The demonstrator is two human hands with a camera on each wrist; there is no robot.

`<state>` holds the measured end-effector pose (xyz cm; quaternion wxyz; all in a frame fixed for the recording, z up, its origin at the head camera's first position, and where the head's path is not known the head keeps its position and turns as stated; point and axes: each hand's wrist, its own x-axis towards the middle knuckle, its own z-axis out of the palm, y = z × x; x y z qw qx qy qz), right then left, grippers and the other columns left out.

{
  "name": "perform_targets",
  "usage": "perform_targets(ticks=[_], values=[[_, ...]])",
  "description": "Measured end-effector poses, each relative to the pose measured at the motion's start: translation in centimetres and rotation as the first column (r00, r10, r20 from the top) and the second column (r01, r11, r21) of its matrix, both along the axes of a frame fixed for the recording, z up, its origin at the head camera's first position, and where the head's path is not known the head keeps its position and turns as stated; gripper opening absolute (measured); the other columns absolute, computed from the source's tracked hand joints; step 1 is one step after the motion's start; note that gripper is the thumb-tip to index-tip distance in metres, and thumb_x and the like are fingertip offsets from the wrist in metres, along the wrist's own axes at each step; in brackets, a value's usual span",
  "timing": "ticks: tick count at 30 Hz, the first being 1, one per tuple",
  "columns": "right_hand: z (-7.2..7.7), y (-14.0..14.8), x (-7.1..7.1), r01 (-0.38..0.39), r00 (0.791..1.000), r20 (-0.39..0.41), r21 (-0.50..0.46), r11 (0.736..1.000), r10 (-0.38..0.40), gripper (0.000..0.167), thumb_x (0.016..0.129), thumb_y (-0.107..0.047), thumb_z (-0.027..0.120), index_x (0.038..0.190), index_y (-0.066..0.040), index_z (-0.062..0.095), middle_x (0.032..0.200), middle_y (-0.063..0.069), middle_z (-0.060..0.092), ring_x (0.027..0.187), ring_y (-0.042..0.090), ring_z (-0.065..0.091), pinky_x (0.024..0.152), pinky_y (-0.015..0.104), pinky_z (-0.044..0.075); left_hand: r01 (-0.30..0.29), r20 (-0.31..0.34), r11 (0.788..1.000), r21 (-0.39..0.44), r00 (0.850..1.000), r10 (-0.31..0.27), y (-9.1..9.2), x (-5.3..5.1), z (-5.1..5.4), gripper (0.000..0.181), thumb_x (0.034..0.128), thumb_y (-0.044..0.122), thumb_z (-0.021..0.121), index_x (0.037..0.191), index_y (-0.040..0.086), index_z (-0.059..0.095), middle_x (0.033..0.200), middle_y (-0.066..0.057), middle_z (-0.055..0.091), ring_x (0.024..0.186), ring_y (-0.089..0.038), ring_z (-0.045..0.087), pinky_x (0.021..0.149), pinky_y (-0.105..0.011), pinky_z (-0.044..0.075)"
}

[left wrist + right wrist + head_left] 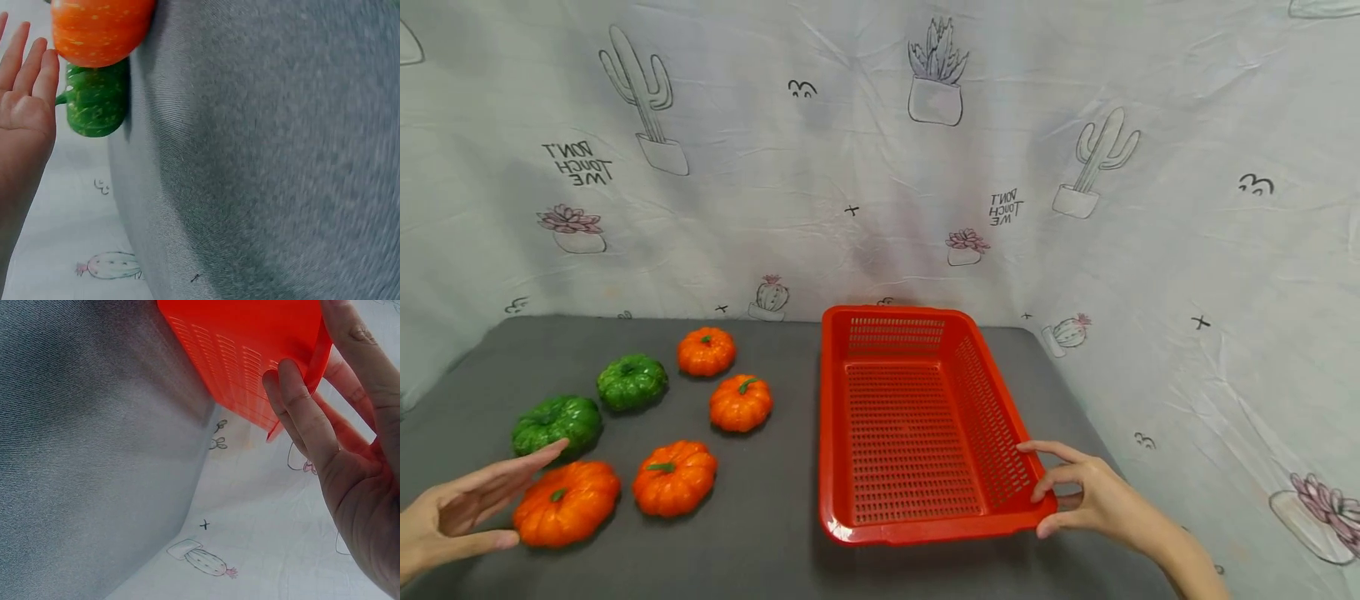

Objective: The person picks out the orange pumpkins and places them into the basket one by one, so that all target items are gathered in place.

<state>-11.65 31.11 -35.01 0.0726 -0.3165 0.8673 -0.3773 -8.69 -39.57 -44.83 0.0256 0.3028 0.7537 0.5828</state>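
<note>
In the head view my right hand [1086,496] grips the near right corner of a red plastic basket [925,532], its fingers over the rim. The right wrist view shows the fingers bent around the rim of the basket [244,356]. At the lower left, my left hand [471,508] is spread beside a large orange pumpkin [568,504], thumb and fingers apart. Whether it touches the pumpkin I cannot tell. In the left wrist view, the straight fingers of the left hand [28,94] are near an orange pumpkin [100,31] and a green pumpkin [97,100].
Two green pumpkins, a nearer one [557,425] and a farther one [632,382], lie on the left of the grey table [760,517]. More orange pumpkins [675,477] sit between them and the basket. A patterned white cloth [850,167] hangs behind and at the sides.
</note>
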Motion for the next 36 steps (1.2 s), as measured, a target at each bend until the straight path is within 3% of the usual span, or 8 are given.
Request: perform_targets(ticks=[2,8,18,21,26,30,36], values=[[0.0,-0.1,0.0,0.0,1.0,-0.002,0.005,1.0,0.0,0.021,0.069,-0.019,0.084,0.084,-0.021,0.069,0.131,0.018,0.048,0.098,0.008,0.056,0.067,0.028,0.057,0.007,-0.006,1.0,-0.011,1.0,-0.007,0.0,-0.2,-0.1,0.081,0.0757,-0.035,0.05,0.146,-0.013,0.018,0.154,0.008,0.031,0.135,0.004,0.032,0.1,-0.009,0.032],[0.0,-0.1,0.0,0.009,1.0,0.009,0.0,1.0,-0.009,0.021,0.068,-0.02,0.084,0.083,-0.021,0.069,0.13,0.021,0.048,0.098,0.009,0.056,0.067,0.027,0.057,-0.069,-0.005,0.991,-0.117,0.998,0.069,0.1,-0.6,-0.3,0.078,0.0771,-0.03,0.055,0.146,-0.01,0.025,0.149,0.013,0.037,0.131,0.009,0.034,0.096,-0.009,0.036],[0.0,-0.1,0.0,0.014,0.999,0.03,-0.009,1.0,-0.014,0.021,0.069,-0.019,0.084,0.083,-0.02,0.069,0.131,0.023,0.047,0.099,0.01,0.056,0.067,0.027,0.057,-0.085,-0.067,0.983,-0.16,0.995,0.075,0.3,-1.5,-0.4,0.081,0.0713,-0.029,0.062,0.144,-0.012,0.03,0.147,0.017,0.039,0.128,0.01,0.037,0.093,-0.009,0.038],[0.0,-0.1,0.0,0.015,1.0,0.027,-0.016,1.0,-0.015,0.021,0.068,-0.018,0.084,0.083,-0.02,0.069,0.13,0.022,0.047,0.098,0.01,0.056,0.067,0.026,0.056,-0.135,-0.07,0.969,-0.208,0.99,0.123,0.7,-1.6,-0.2,0.08,0.0717,-0.025,0.066,0.143,-0.009,0.033,0.144,0.021,0.041,0.125,0.013,0.036,0.09,-0.006,0.036],[-0.1,-0.2,0.0,0.018,1.0,0.009,-0.022,1.0,-0.017,0.021,0.068,-0.017,0.084,0.083,-0.02,0.069,0.129,0.022,0.048,0.099,0.01,0.057,0.067,0.026,0.056,-0.194,-0.041,0.937,-0.29,0.981,0.19,1.1,-2.0,0.1,0.072,0.0771,-0.016,0.068,0.142,-0.004,0.04,0.139,0.027,0.042,0.122,0.019,0.034,0.084,-0.004,0.032],[-0.2,-0.2,0.0,0.023,1.0,-0.003,-0.018,1.0,-0.023,0.022,0.068,-0.016,0.085,0.083,-0.02,0.069,0.129,0.022,0.049,0.102,0.009,0.056,0.067,0.024,0.056,-0.167,-0.016,0.944,-0.286,0.985,0.169,1.1,-2.1,0.0,0.068,0.0786,-0.016,0.067,0.141,-0.005,0.042,0.139,0.024,0.044,0.121,0.02,0.033,0.083,-0.005,0.035],[-0.3,-0.1,0.1,0.023,1.0,-0.021,-0.023,0.999,-0.023,0.024,0.066,-0.014,0.085,0.083,-0.02,0.069,0.129,0.021,0.049,0.097,0.005,0.055,0.066,0.025,0.056,-0.108,0.15,0.941,-0.321,0.975,0.163,1.1,-1.9,-0.3,0.057,0.0886,-0.008,0.061,0.142,-0.002,0.042,0.135,0.027,0.047,0.116,0.019,0.038,0.078,-0.017,0.048]])
